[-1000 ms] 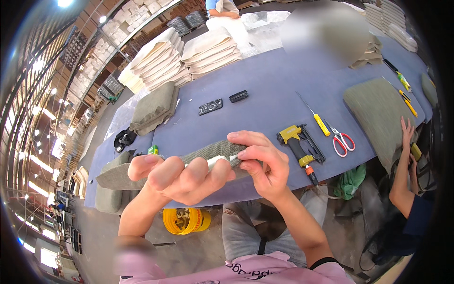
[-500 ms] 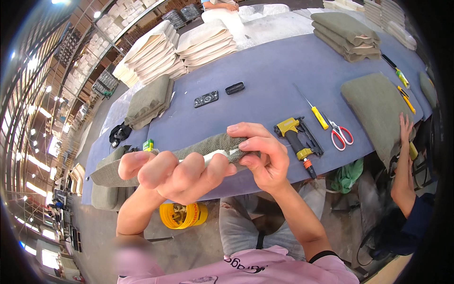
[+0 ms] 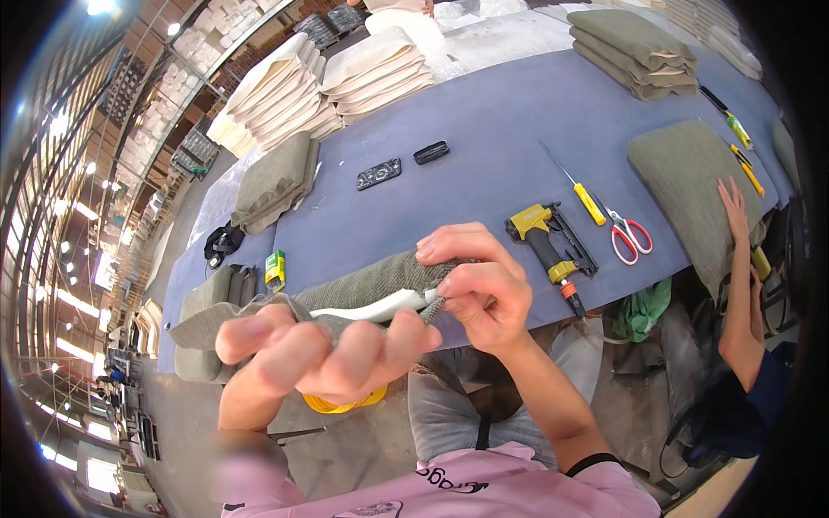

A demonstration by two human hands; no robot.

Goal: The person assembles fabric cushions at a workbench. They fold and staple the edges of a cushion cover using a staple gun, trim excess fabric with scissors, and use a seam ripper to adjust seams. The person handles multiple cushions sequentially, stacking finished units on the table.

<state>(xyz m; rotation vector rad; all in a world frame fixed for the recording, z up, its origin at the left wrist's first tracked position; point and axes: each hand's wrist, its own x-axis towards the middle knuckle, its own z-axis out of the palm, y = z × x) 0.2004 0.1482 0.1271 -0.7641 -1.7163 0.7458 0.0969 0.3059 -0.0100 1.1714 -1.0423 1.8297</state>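
Note:
Close to me I hold up a grey-green fabric cushion point(image 3: 367, 281), seen edge-on, with a white inner layer point(image 3: 371, 307) showing through an opening along its edge. My left hand point(image 3: 324, 350) is curled round the near side of the fabric. The fingers of my right hand point(image 3: 484, 289) pinch the cushion's right-hand corner at the end of the opening. Beyond the right hand lie a yellow-and-black staple gun point(image 3: 553, 242) with an air hose fitting, a yellow-handled awl point(image 3: 589, 204) and red-handled scissors point(image 3: 630, 240).
A blue-covered table point(image 3: 466, 129) carries stacked cream pads point(image 3: 376, 73), grey-green cushions point(image 3: 635, 52), a dark phone point(image 3: 378, 174) and a small black case point(image 3: 431, 153). At right, a co-worker's hand point(image 3: 734, 207) rests on another cushion point(image 3: 686, 186). A yellow bucket point(image 3: 345, 403) stands below.
The cushion's opening gapes wider and shows more of the white layer. My left hand has moved slightly down, now covering more of the yellow bucket. My right hand keeps its pinch.

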